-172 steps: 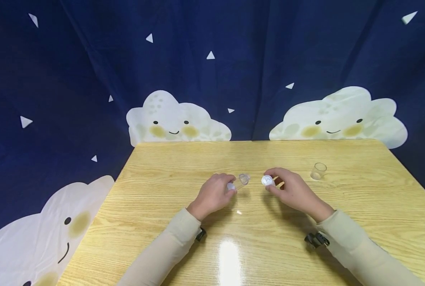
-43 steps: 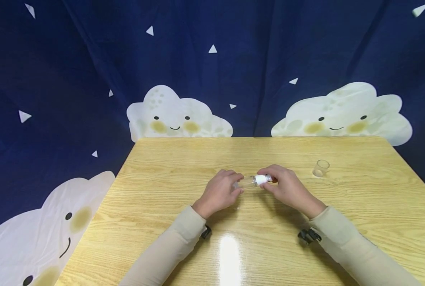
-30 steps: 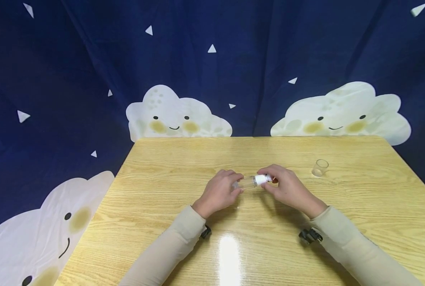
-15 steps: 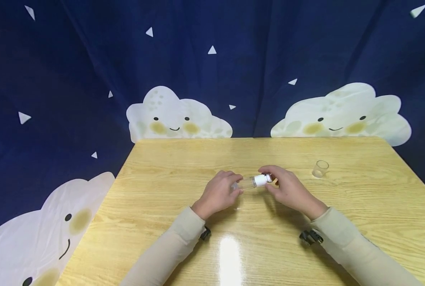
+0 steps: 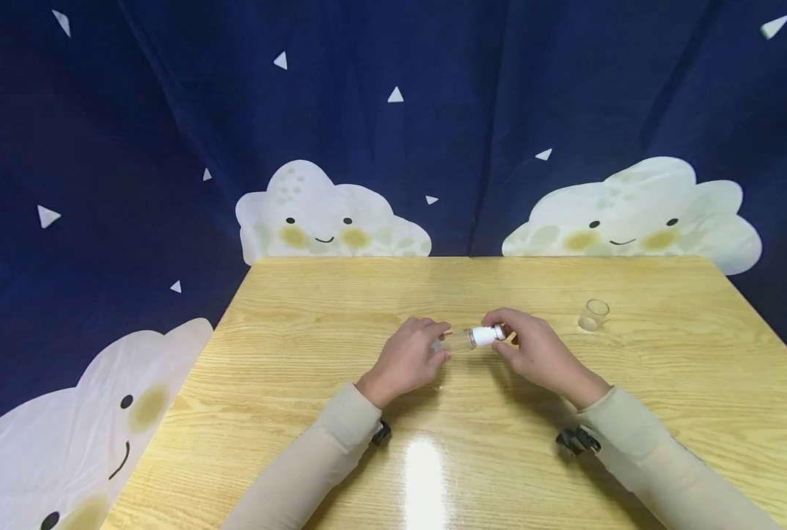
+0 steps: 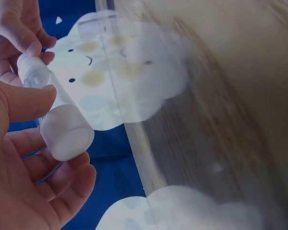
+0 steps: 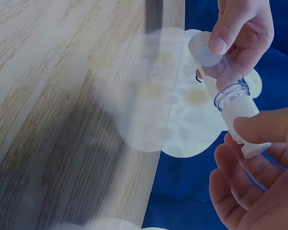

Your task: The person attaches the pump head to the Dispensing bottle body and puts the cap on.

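At the near side, a pale left sleeve (image 5: 300,471) and a pale right sleeve (image 5: 671,464) reach in over the wood-grained desk (image 5: 340,302), with a bright patch of glare (image 5: 425,482) on the desktop between them. Small black devices show under both cuffs, one at the left wrist (image 5: 381,433) and one at the right (image 5: 577,442).

Farther on, about the middle of the desk, the left hand (image 5: 406,356) holds a clear bottle (image 5: 458,340) by its base end, thumb and fingers on opposite sides. The right hand (image 5: 540,353) pinches the white pump top (image 5: 484,336) between thumb and fingers. Bottle and top lie in line, left to right, the top meeting the bottle's ringed neck; how tightly they are joined I cannot tell.

Beyond the right hand, to the right and a little farther, a small clear cup (image 5: 594,315) stands apart on the desk.

Past the far edge hangs a dark blue curtain (image 5: 393,44) printed with white triangles and pale clouds, two of them far, left (image 5: 332,206) and right (image 5: 634,199).
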Demonstrator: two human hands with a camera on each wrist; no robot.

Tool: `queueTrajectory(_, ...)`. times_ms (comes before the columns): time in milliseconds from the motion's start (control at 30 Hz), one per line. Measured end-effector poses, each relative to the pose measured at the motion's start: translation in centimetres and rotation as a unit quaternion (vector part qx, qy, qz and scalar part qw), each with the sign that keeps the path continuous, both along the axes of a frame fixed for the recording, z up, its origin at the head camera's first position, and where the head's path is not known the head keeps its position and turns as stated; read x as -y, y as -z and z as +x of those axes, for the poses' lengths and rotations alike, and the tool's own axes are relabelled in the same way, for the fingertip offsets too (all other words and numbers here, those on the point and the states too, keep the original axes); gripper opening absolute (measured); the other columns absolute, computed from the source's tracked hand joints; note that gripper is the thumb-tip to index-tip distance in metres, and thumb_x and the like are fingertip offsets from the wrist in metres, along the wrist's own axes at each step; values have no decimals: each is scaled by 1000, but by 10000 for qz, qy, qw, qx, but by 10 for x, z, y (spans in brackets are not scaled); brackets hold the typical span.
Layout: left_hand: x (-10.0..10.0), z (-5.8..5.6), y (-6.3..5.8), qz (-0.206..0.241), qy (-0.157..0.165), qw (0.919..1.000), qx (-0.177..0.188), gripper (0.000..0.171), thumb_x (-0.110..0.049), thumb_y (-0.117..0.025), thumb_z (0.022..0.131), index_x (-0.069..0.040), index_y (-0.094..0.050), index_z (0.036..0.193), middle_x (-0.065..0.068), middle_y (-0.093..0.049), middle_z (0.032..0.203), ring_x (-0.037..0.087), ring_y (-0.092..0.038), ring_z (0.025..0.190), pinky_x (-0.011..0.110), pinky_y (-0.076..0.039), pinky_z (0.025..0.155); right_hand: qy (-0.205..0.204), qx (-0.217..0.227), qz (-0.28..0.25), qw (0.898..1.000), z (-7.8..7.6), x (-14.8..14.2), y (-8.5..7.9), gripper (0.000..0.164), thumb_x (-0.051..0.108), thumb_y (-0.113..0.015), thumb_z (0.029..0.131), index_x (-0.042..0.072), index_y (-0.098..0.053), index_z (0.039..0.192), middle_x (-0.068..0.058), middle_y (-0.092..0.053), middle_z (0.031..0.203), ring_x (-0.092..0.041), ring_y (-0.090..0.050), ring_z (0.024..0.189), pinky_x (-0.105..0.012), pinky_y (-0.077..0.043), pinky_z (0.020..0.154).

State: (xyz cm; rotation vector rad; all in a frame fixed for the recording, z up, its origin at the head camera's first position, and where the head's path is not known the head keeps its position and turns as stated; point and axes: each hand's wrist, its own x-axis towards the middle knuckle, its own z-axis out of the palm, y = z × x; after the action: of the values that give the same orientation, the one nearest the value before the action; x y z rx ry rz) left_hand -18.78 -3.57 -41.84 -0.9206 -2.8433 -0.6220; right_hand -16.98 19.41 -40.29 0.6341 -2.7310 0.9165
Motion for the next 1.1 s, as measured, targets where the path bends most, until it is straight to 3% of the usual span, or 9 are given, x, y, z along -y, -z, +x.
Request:
queueTrajectory(200,0,1,1,-134,73,9997,-205,40,-26,-72,91,-10,-67,127,4,-71,116,19,-63,101,29,-54,85,42,-11,42,10000,1,0,1,25,2,-72,86,6,-68,110,-6,-72,93,-13,-60,77,-25,-51,65)
queueTrajectory(367,1,1,2,-111,57,9997,-228,38,-25,-71,92,-11,-67,127,2,-71,118,20,-63,104,31,-54,89,-41,391,-25,9992,1,-1,0,24,6,-70,89,2,-68,112,-6,-70,88,-12,-57,72,-22,-48,61)
queueTrajectory(600,2,2,4,-111,89,9993,-350,38,-26,-71,91,-11,-67,126,1,-70,120,19,-63,106,29,-53,92,-106,577,76,9983,-1,-3,2,10,19,-67,95,10,-70,98,4,-61,71,-5,-49,61,-20,-43,55)
queueTrajectory(800,2,2,3,-93,79,9995,-306,38,-27,-70,92,-13,-67,128,1,-69,122,18,-62,108,30,-54,92,6,595,157,9981,-2,-3,4,29,30,-57,101,13,-64,78,8,-47,59,-2,-36,51,-20,-33,49)
queueTrajectory(1100,3,1,4,12,69,9998,-205,38,-26,-70,93,-12,-66,129,1,-69,123,19,-62,109,31,-53,93,28,740,23,9973,-3,-3,2,27,33,-55,102,18,-66,81,7,-48,61,-4,-39,53,-21,-35,51)
